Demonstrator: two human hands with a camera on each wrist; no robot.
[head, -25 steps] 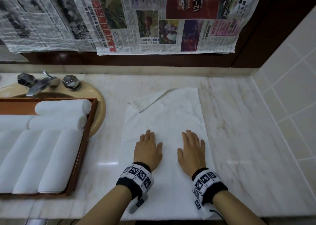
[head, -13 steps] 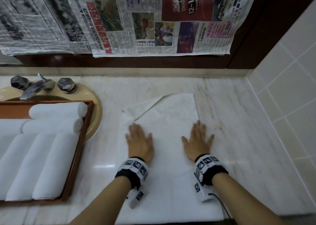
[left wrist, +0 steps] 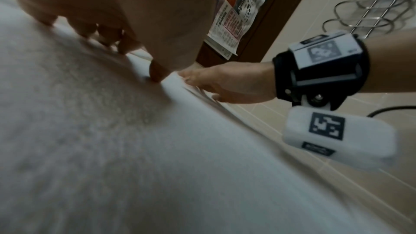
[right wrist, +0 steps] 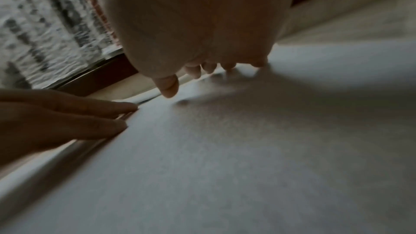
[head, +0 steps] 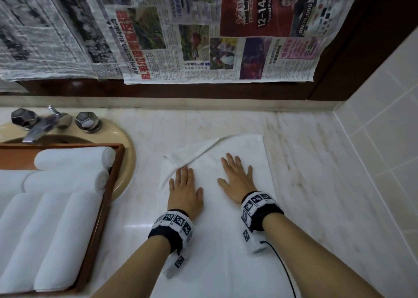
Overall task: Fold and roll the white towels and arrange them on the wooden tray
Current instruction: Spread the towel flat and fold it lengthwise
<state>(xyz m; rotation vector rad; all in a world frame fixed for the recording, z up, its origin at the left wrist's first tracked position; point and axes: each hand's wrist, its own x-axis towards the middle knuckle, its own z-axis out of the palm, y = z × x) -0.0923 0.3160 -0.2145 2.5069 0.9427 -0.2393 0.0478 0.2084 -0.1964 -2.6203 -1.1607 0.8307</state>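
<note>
White towel (head: 226,218) lies flat on the marble counter (head: 316,184), long axis running away from the person, far-left corner folded over in a diagonal flap. Both hands lie palm-down on its far half: left hand (head: 184,190) w/ fingertips at the flap's edge, right hand (head: 237,180) just beside it, nearer the towel's right edge. Fingers (right wrist: 166,86) on both are straight & spread, pressing cloth, gripping nothing; wrist views confirm flat contact. Prob. smoothing the layer so it rolls tight w/o creases, and pinning it so it won't slide on the slick stone.

Left of the towel, wooden tray (head: 99,218) sits partly over the basin (head: 126,162), w/ rolled towels (head: 67,241) already in it: three side by side near the person, two crosswise behind. Tray within easy reach, so the finished roll goes straight across. Tap (head: 43,125) sits at the basin's back; newspaper sheets (head: 203,37) hang over the wall above.

Judgement: fold stage, roll not yet begun.
</note>
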